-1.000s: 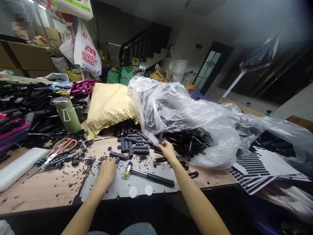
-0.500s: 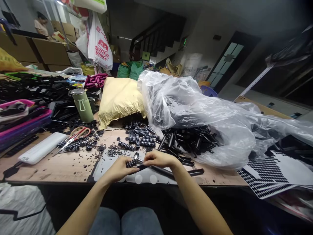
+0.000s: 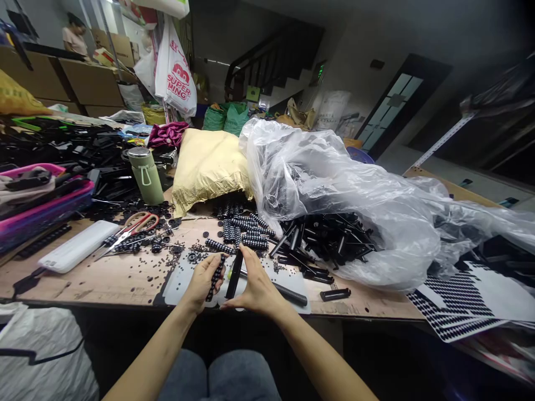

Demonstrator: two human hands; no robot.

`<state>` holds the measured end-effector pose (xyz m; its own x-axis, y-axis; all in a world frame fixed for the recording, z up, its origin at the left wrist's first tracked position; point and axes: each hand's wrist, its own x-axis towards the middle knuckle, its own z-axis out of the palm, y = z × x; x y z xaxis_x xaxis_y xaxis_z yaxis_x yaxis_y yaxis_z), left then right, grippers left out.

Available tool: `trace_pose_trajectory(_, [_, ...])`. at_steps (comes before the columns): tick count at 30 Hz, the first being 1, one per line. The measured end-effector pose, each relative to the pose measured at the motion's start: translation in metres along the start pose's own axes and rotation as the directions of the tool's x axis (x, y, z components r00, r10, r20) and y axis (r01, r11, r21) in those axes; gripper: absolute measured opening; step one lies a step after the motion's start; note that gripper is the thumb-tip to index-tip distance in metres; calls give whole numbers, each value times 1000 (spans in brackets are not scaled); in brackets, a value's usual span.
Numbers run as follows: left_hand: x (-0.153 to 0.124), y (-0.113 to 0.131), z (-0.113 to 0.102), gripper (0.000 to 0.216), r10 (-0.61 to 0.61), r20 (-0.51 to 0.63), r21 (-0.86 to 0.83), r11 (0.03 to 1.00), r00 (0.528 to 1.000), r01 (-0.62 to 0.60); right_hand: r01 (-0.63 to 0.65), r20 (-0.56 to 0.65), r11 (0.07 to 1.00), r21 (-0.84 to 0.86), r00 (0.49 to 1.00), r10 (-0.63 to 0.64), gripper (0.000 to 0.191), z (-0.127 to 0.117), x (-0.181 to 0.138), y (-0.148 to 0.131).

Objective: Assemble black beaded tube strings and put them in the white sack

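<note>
Fingers and thumb of the left hand (image 3: 203,282) close around a dark studded rod (image 3: 216,277), which stands at a tilt with its upper end leaning right. Just beside it, the right hand (image 3: 258,285) grasps a smooth black bar (image 3: 234,275) by its ends, fingers at the top and thumb at the bottom; bar and rod are apart, tilted much the same way, over the front edge of a pale mat (image 3: 178,285). Partly hidden behind the right hand lies a hammer, its black handle (image 3: 291,294) showing to the right of the wrist.

Beyond the hands, more studded rods (image 3: 246,227) sit in a heap, with tiny dark bits (image 3: 156,264) strewn to the left across the wooden table (image 3: 104,287). To the right spreads a pile of smooth black bars (image 3: 340,245), and one separate piece (image 3: 335,294) lies near the table's front edge. Clear plastic sheeting (image 3: 334,178) drapes behind that pile, next to a pale yellow sack (image 3: 213,164).

Farther left are scissors (image 3: 125,236), a long white case (image 3: 77,247), a green bottle (image 3: 146,177) standing upright and a pink-rimmed basket (image 3: 79,188). Patterned sheets (image 3: 455,312) lie at the far right.
</note>
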<state>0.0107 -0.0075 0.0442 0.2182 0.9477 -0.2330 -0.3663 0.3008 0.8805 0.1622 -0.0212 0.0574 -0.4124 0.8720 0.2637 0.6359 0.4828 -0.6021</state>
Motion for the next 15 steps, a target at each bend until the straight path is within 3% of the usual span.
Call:
trace_pose_trajectory(5, [-1,-5,0,51,-38,-64,-38,999,997,36,134,-32,988,78,991,-132,116,-1,-4,-10])
trace_pose_trajectory(10, [-4,-3,5,35,49,-181,-149,986,982,-77,194,-29,971,143,981,-191,115,7,1,-16])
trace_pose_trajectory(15, [-11,0,10,41,-64,-145,-174,984,987,38,160,13,973,167,986,-164,113,12,4,-13])
